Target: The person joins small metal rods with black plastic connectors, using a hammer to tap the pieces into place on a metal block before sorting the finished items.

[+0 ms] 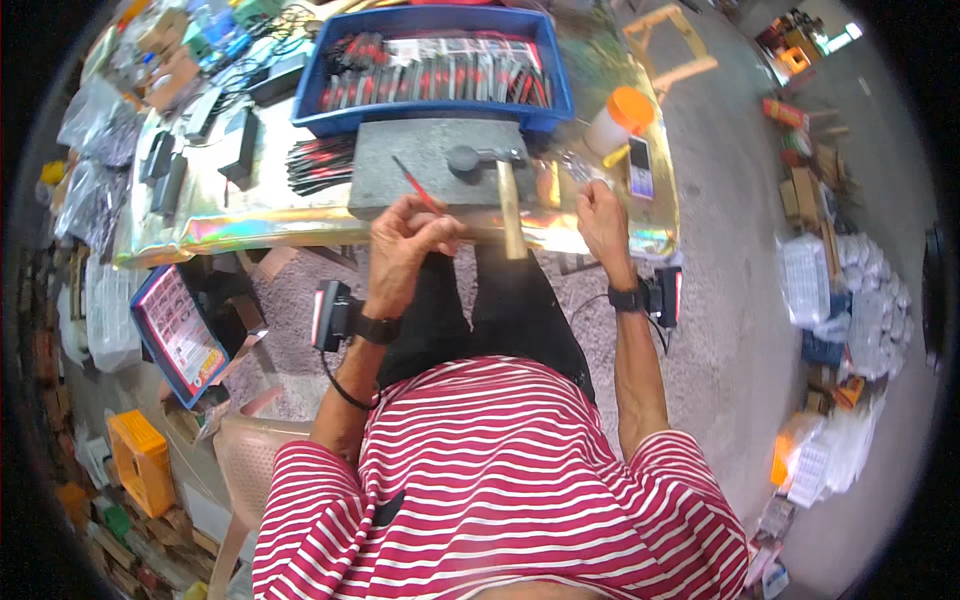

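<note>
My left hand (408,238) is closed in a pinch on a thin red stick with a dark tip (420,188), which points up and away over the near left part of a grey block (400,150). On the block rests a hammer (510,205), its wooden handle reaching toward me past the table edge. My right hand (603,225) is closed above the table's front edge, right of the hammer; what its fingers hold, if anything, is hidden. Beside its fingertips lie small clear, shiny pieces (572,165). A pile of thin black-and-red sticks (322,165) lies left of the block.
A blue bin (335,122) of black-and-red pieces stands behind the block. An orange-lidded jar (607,128) and a phone-like device (640,168) are at the right. Black boxes (237,145) and cables crowd the left of the gold-covered table (270,222). A plastic chair (245,455) stands at lower left.
</note>
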Action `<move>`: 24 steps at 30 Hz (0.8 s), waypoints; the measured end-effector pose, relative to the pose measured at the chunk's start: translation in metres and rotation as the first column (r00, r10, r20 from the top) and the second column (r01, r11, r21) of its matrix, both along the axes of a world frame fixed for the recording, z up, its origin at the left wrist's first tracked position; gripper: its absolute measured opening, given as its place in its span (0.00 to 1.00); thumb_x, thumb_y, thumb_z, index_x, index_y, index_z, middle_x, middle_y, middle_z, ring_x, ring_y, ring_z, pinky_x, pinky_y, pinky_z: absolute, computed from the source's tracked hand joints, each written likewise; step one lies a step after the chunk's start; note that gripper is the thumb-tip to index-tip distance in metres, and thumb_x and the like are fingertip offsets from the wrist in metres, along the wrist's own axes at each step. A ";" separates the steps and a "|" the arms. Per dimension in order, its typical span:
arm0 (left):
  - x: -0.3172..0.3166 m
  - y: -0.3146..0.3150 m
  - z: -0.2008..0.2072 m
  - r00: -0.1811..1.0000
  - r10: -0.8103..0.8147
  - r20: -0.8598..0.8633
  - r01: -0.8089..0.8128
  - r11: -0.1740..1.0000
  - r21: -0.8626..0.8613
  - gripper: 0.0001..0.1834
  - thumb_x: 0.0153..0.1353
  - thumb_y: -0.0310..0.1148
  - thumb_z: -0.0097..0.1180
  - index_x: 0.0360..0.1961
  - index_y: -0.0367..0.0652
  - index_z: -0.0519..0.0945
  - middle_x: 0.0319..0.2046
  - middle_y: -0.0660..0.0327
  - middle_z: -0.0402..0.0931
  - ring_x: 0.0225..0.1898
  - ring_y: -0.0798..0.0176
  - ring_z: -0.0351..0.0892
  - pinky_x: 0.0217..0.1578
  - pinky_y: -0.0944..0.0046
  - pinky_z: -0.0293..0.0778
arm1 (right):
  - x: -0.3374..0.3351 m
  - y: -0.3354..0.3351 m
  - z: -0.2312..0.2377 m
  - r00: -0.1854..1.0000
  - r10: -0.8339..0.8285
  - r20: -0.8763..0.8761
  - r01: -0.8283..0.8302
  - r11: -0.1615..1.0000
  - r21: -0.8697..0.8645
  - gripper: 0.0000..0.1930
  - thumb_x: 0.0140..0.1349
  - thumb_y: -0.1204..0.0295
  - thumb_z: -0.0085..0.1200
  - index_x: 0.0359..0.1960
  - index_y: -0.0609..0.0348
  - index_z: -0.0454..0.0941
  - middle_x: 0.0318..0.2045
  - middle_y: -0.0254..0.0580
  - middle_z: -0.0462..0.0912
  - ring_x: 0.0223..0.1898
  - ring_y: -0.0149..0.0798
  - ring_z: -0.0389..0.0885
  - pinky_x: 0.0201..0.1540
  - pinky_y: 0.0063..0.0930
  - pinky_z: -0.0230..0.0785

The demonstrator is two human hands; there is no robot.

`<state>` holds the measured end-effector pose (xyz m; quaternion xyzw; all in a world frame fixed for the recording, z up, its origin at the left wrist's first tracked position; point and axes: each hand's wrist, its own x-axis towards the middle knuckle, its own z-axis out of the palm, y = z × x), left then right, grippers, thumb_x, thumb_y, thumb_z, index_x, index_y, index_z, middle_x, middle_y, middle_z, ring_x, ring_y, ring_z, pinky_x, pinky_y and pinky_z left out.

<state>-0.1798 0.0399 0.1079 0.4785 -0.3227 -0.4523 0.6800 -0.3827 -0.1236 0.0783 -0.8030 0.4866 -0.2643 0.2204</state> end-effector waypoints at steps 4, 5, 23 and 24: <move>0.000 -0.006 -0.001 0.999 0.000 0.047 -0.003 0.999 0.054 0.09 0.51 0.27 0.53 0.32 0.37 0.70 0.26 0.57 0.76 0.23 0.70 0.74 0.27 0.74 0.72 | -0.006 -0.013 -0.012 0.998 -0.033 -0.048 0.029 0.996 -0.083 0.07 0.49 0.72 0.42 0.21 0.65 0.68 0.19 0.54 0.72 0.24 0.50 0.72 0.28 0.38 0.62; -0.001 -0.008 0.000 0.997 -0.001 0.078 -0.004 0.998 0.059 0.08 0.51 0.27 0.53 0.31 0.37 0.70 0.26 0.57 0.76 0.24 0.70 0.73 0.27 0.74 0.71 | -0.009 -0.018 -0.021 0.997 -0.050 -0.060 0.046 0.997 -0.063 0.07 0.48 0.73 0.42 0.21 0.65 0.68 0.19 0.54 0.72 0.24 0.51 0.73 0.28 0.38 0.62; 0.006 -0.004 -0.013 0.992 0.062 0.109 -0.080 0.982 0.171 0.06 0.51 0.27 0.52 0.30 0.39 0.72 0.24 0.63 0.73 0.25 0.72 0.71 0.25 0.74 0.70 | 0.002 -0.048 -0.043 0.989 -0.111 0.098 0.127 0.977 -0.174 0.06 0.48 0.75 0.41 0.22 0.65 0.69 0.21 0.53 0.73 0.25 0.49 0.72 0.29 0.38 0.63; 0.007 -0.004 -0.014 0.990 0.064 0.123 -0.085 0.980 0.179 0.06 0.51 0.27 0.52 0.30 0.39 0.72 0.24 0.63 0.73 0.25 0.71 0.71 0.25 0.73 0.70 | 0.003 -0.051 -0.040 0.990 -0.110 0.086 0.122 0.981 -0.150 0.06 0.48 0.74 0.41 0.23 0.64 0.68 0.24 0.55 0.73 0.28 0.54 0.72 0.31 0.43 0.63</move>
